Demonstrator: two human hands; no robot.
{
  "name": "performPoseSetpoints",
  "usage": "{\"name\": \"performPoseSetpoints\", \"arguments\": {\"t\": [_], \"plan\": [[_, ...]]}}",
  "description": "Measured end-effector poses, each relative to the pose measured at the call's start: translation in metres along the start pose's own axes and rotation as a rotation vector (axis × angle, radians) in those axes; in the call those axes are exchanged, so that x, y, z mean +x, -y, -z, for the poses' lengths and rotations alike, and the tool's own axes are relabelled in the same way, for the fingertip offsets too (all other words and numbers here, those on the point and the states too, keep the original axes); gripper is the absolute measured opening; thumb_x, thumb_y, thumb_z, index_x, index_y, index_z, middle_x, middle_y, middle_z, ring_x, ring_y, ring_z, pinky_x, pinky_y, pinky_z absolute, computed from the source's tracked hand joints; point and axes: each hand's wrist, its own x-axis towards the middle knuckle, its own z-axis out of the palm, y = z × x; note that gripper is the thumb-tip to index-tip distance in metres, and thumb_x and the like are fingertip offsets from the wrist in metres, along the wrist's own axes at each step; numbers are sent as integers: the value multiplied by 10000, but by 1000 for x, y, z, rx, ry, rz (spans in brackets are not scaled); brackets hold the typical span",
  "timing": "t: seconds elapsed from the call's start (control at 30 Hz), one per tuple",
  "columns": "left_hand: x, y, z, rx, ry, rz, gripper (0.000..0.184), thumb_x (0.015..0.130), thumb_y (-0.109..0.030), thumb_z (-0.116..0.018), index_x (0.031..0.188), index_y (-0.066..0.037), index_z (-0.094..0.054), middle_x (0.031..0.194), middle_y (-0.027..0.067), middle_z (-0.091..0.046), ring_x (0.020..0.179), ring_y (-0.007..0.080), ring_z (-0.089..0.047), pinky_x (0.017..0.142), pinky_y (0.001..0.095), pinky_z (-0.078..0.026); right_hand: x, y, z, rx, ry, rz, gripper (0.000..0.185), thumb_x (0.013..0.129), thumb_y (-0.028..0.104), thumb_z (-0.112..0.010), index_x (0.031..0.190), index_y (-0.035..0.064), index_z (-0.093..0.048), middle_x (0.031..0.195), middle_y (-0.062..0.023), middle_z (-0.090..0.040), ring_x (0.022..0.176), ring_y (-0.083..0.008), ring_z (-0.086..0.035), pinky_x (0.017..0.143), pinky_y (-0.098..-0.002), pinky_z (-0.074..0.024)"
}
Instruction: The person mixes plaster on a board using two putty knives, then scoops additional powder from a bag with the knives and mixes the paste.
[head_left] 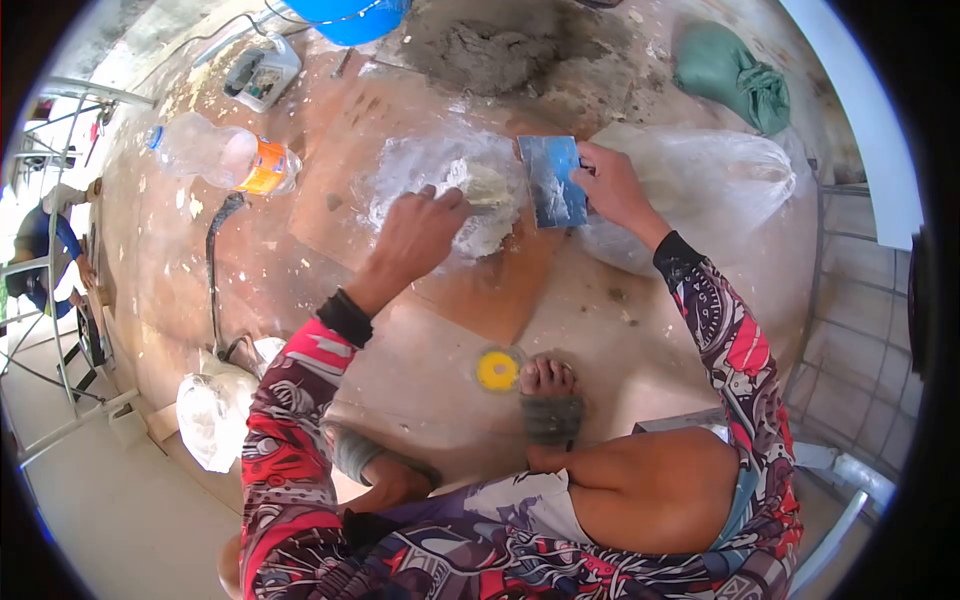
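Note:
A mound of white putty [485, 185] lies on a whitened plastic sheet [400, 170] on the floor. Over its near left edge is my left hand [425, 232], closed with knuckles up. What seems to be a putty knife [486, 209] sticks out from it into the putty; its handle is hidden in my fist. At the right of the mound, my right hand [608, 180] grips a blue rectangular plate [552, 180] by its right edge. White smears mark the plate's face.
A clear bottle [210, 150], a cut plastic container [262, 75] and a blue bucket [350, 20] stand left and behind. A grey mortar heap [485, 50], green sack [730, 75] and white bag [700, 185] lie beyond. A yellow roll [497, 370] sits by my foot. Another person [50, 250] is far left.

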Motion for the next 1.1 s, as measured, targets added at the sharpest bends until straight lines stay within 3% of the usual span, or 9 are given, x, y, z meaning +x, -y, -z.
{"name": "performPoseSetpoints", "arguments": {"t": [0.13, 0.23, 0.33, 0.43, 0.57, 0.67, 0.77, 0.87, 1.1], "plan": [[-13, -17, -22, 152, -46, -76, 140, 847, -71, -594, 939, -112, -691, 968, 77, -648, 919, 301, -664, 717, 423, -553, -2, -1, 3, -21, 7, -30, 246, 855, 103, -656, 1052, -44, -649, 938, -296, -685, 930, -435, -698, 807, -437, -545], [-7, -11, -4, 138, 38, -48, 129, 852, -80, -600, 932, -115, -695, 978, 69, -648, 934, 293, -661, 739, 416, -547, 0, 0, -1, -48, 49, -37, 269, 918, 46, -606, 1167, -51, -633, 916, -138, -740, 672, -139, -680, 602, -310, -559], [-18, -4, -1, 78, -6, -80, 198, 832, -48, -608, 1008, -112, -674, 953, 57, -644, 895, 296, -650, 726, 434, -538, 1, -7, 0, -69, 50, 6, 260, 916, 49, -606, 1155, -47, -638, 893, -129, -734, 659, -143, -676, 594, -317, -564], [-16, 23, 8, -101, -73, 45, 145, 877, -77, -590, 964, -121, -697, 912, 104, -658, 856, 331, -663, 723, 461, -533, -1, -3, 1, -21, 5, -101, 184, 862, 107, -648, 975, -34, -616, 866, -272, -665, 848, -462, -653, 751, -466, -518], [3, 63, 8, -393, -108, 327, 155, 954, -155, -563, 984, -71, -689, 938, 182, -688, 897, 418, -670, 770, 538, -526, -3, -15, -5, -64, -6, 16, 176, 851, 104, -652, 912, -39, -570, 831, -269, -637, 796, -481, -606, 701, -477, -489], [28, 93, -16, -374, -237, 289, 195, 953, -195, -597, 986, -21, -679, 855, 218, -668, 806, 426, -659, 683, 472, -499, -4, -14, -8, -108, -24, 55, 186, 841, 106, -655, 887, -40, -549, 825, -274, -623, 790, -487, -592, 688, -483, -479], [54, 68, -20, -427, -90, 448, 188, 957, -177, -577, 1006, -30, -683, 878, 193, -681, 820, 415, -668, 708, 478, -514, 0, -9, -8, -108, 12, 3, 187, 835, 103, -657, 882, -41, -546, 842, -277, -632, 812, -487, -605, 703, -489, -488], [50, 43, -18, -83, -56, -46, 248, 885, -64, -566, 1086, -120, -700, 1013, 77, -678, 925, 306, -670, 751, 453, -545, -4, -24, -14, -72, 11, -63, 187, 830, 97, -657, 898, -45, -556, 854, -269, -653, 830, -478, -631, 722, -489, -504], [3, 36, 23, 184, 53, -231, 335, 810, -65, -647, 1130, -162, -674, 1032, -22, -661, 1004, 237, -632, 751, 419, -528, -17, -24, -25, 7, 33, -177, 247, 826, 56, -652, 1032, -56, -575, 848, -234, -700, 836, -397, -719, 728, -454, -564]]}}
